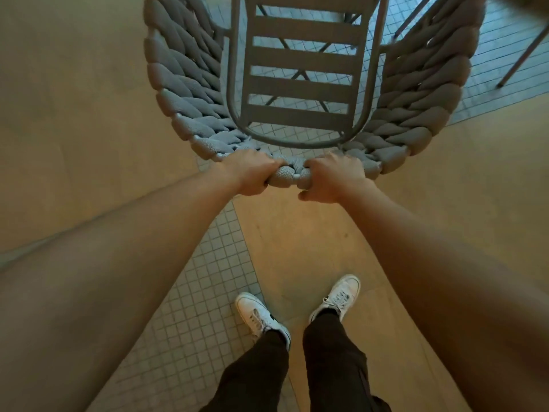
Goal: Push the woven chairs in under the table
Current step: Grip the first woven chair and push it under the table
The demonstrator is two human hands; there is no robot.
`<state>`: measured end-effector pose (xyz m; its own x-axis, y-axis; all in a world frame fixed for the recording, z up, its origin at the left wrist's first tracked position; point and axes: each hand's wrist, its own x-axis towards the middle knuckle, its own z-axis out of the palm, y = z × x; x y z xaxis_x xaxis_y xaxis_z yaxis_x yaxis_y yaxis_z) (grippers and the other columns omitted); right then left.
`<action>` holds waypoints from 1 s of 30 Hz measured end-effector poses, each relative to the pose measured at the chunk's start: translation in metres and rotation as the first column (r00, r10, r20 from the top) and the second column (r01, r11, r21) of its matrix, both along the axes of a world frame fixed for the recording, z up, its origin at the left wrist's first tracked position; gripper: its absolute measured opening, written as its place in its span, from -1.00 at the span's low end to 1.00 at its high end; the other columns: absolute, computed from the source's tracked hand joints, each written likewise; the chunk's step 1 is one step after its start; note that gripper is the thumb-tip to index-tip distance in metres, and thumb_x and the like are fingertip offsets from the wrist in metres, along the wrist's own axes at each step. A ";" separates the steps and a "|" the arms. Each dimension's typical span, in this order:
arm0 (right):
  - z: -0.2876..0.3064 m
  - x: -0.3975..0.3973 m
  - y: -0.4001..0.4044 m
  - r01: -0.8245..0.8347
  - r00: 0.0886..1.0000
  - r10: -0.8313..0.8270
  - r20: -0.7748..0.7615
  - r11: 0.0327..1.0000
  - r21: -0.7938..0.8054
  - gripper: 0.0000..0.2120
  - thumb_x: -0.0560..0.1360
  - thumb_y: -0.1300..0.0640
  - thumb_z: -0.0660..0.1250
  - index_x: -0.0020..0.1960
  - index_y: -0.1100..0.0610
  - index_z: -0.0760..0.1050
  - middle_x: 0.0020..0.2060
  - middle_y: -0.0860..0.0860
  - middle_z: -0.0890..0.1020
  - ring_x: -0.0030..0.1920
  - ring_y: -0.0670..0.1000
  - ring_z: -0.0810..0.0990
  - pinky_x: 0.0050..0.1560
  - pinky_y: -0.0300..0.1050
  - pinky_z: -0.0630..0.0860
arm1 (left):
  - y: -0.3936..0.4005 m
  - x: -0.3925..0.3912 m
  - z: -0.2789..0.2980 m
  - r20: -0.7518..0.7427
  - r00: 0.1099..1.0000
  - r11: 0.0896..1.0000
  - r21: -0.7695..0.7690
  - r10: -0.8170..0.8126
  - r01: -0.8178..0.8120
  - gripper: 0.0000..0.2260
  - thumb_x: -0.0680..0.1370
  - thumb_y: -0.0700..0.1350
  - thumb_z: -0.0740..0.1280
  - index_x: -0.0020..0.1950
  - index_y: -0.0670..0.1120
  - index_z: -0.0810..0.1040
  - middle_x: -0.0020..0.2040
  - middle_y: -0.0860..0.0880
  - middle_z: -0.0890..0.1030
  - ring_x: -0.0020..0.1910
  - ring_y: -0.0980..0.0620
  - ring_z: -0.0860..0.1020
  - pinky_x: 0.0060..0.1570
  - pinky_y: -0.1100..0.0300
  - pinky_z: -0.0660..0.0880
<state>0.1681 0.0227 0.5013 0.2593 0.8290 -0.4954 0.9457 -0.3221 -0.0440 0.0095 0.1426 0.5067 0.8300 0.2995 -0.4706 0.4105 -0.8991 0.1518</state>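
Observation:
A grey woven chair [184, 84] stands right in front of me, seen from above. Thick braided cord forms its curved back, and its slatted seat [300, 84] lets the floor show through. My left hand [249, 173] and my right hand [332, 179] both grip the top rim of the backrest at its middle, close together. The table top is not clearly in view; thin metal legs [523, 55] show at the upper right.
The floor is tan slabs [74, 114] with a strip of small grey tiles [208, 292] running under the chair. My two feet in white shoes [261, 316] stand just behind the chair.

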 end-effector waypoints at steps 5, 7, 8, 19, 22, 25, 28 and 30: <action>0.003 0.008 0.021 -0.019 0.999 0.014 0.050 0.995 0.103 -0.54 0.32 -0.33 0.34 0.11 -0.13 0.56 -0.24 -0.08 0.50 -0.22 0.04 0.50 -0.19 -0.02 0.36 | 0.026 0.010 0.006 0.041 0.998 0.997 0.060 -0.046 0.044 -0.44 0.47 0.25 0.40 0.42 0.15 0.41 0.09 0.03 0.62 0.03 -0.06 0.60 -0.01 -0.01 0.53; 0.005 0.015 0.027 -0.030 0.998 0.025 0.052 0.994 0.101 -0.54 0.30 -0.35 0.32 0.08 -0.14 0.58 -0.29 -0.10 0.50 -0.25 0.04 0.50 -0.22 -0.04 0.35 | 0.032 0.016 0.007 0.040 0.999 0.996 0.091 -0.024 0.020 -0.46 0.44 0.35 0.36 0.35 0.16 0.48 0.03 0.03 0.65 -0.04 -0.06 0.61 -0.02 -0.04 0.57; 0.006 0.019 0.032 -0.034 0.998 0.029 0.047 0.995 0.095 -0.54 0.30 -0.36 0.31 0.07 -0.14 0.59 -0.30 -0.10 0.50 -0.26 0.04 0.51 -0.22 -0.04 0.34 | 0.035 0.020 0.008 0.037 0.999 0.994 0.105 -0.015 0.011 -0.47 0.44 0.37 0.34 0.32 0.16 0.50 0.00 0.03 0.65 -0.07 -0.06 0.62 -0.05 -0.04 0.58; 0.025 0.079 0.112 0.010 0.999 -0.015 0.046 0.994 0.107 -0.53 0.31 -0.42 0.35 -0.06 -0.06 0.61 -0.36 -0.07 0.45 -0.26 0.04 0.52 -0.22 -0.04 0.37 | 0.115 0.083 0.030 0.048 0.999 0.988 0.153 -0.019 0.011 -0.45 0.43 0.49 0.23 0.20 0.15 0.58 -0.09 0.01 0.66 -0.13 -0.07 0.63 -0.13 0.03 0.56; 0.026 0.093 0.130 -0.006 1.000 0.003 0.031 0.996 0.091 -0.52 0.31 -0.46 0.30 -0.11 -0.08 0.59 -0.36 -0.07 0.49 -0.30 0.02 0.52 -0.25 -0.05 0.38 | 0.134 0.096 0.027 0.048 0.995 0.982 0.174 -0.086 0.077 -0.47 0.45 0.48 0.21 0.17 0.14 0.57 -0.15 0.03 0.64 -0.22 -0.03 0.60 -0.22 0.08 0.53; 0.025 0.097 0.135 -0.052 0.998 0.050 0.025 0.995 0.086 -0.53 0.32 -0.43 0.30 -0.07 -0.07 0.61 -0.36 -0.07 0.49 -0.33 0.02 0.51 -0.26 -0.06 0.39 | 0.143 0.097 0.024 0.056 0.991 0.979 0.174 -0.122 0.110 -0.47 0.46 0.47 0.20 0.20 0.15 0.56 -0.16 0.06 0.64 -0.25 0.01 0.58 -0.26 0.12 0.49; 0.024 0.101 0.143 -0.044 0.999 0.041 0.027 0.995 0.090 -0.54 0.32 -0.41 0.31 -0.05 -0.07 0.61 -0.36 -0.07 0.50 -0.33 0.01 0.50 -0.27 -0.07 0.40 | 0.154 0.100 0.021 0.061 0.988 0.977 0.169 -0.139 0.127 -0.47 0.46 0.47 0.20 0.22 0.16 0.56 -0.14 0.07 0.65 -0.23 0.02 0.57 -0.24 0.12 0.49; 0.022 0.103 0.151 -0.024 0.999 0.021 0.032 0.995 0.093 -0.53 0.32 -0.43 0.31 -0.06 -0.07 0.60 -0.36 -0.06 0.50 -0.33 0.02 0.50 -0.27 -0.06 0.40 | 0.165 0.103 0.020 0.075 0.985 0.979 0.151 -0.153 0.140 -0.48 0.46 0.47 0.20 0.20 0.16 0.57 -0.15 0.07 0.64 -0.24 0.02 0.56 -0.24 0.11 0.50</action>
